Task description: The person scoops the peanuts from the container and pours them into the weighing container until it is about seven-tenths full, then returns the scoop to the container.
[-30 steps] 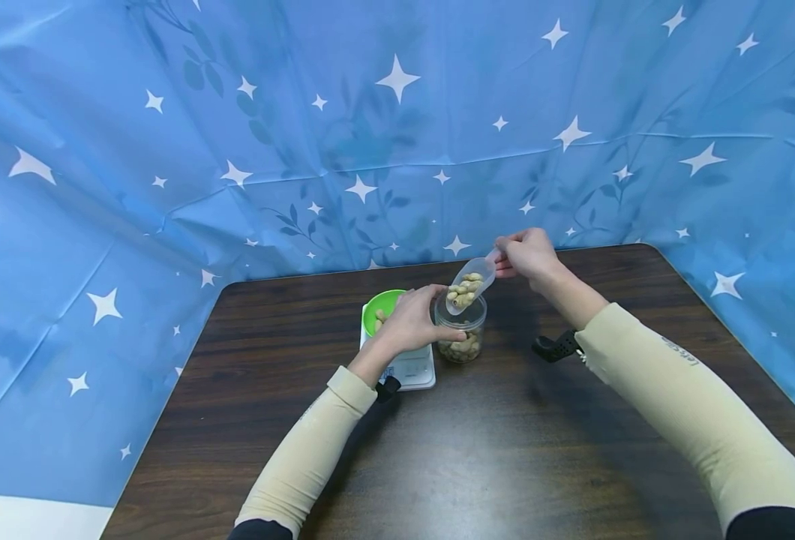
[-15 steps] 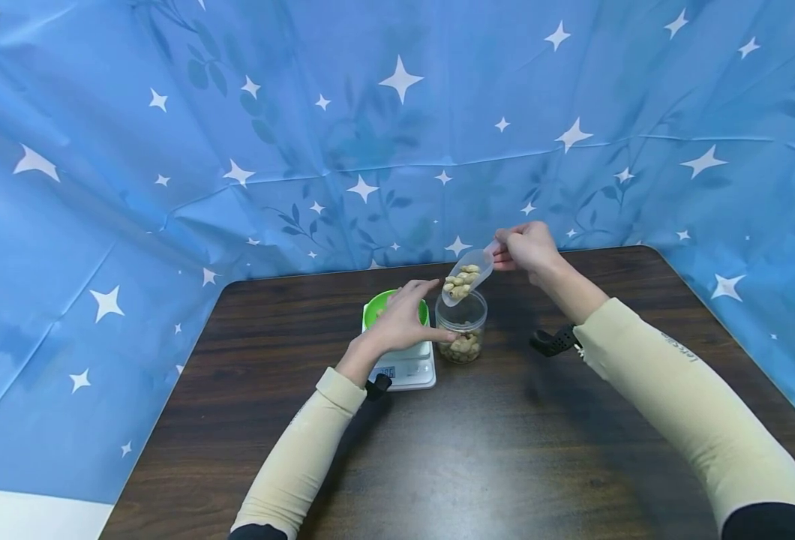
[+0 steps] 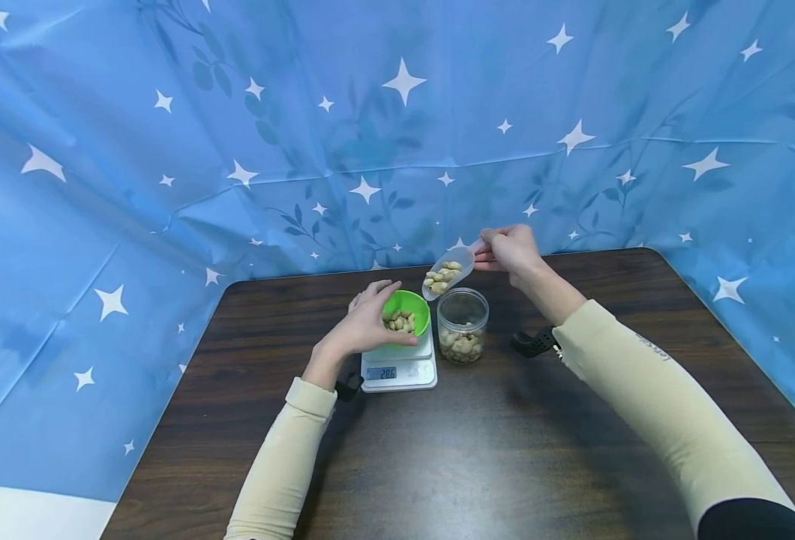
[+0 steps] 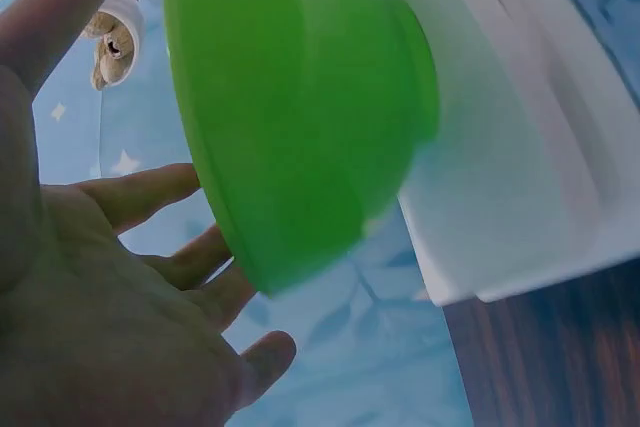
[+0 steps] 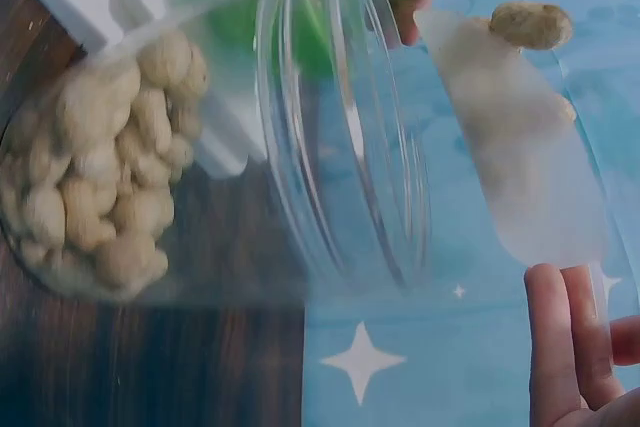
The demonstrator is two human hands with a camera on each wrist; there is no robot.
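Note:
My right hand (image 3: 514, 251) pinches the handle of a clear plastic scoop (image 3: 463, 259) loaded with peanuts (image 3: 441, 276). The scoop is tilted, its lip lower and to the left, just above and behind the gap between jar and bowl. A green bowl (image 3: 416, 300) holding peanuts sits on a white kitchen scale (image 3: 407, 379), whose display reads roughly 286. Around the bowl's left side my left hand (image 3: 364, 319) spreads its fingers and thumb. Some fingers (image 4: 150, 192) appear at the bowl's rim in the left wrist view; whether they touch it, I cannot tell.
An open clear jar (image 3: 463, 311), partly filled with peanuts, stands right of the scale. The dark wooden table (image 3: 478, 465) extends toward me. A blue star-printed cloth (image 3: 397, 150) hangs behind its far edge.
The scoop with peanuts has moved left, from over the jar toward the bowl. My left hand has left the jar's side and shifted left around the bowl, uncovering the scale's display.

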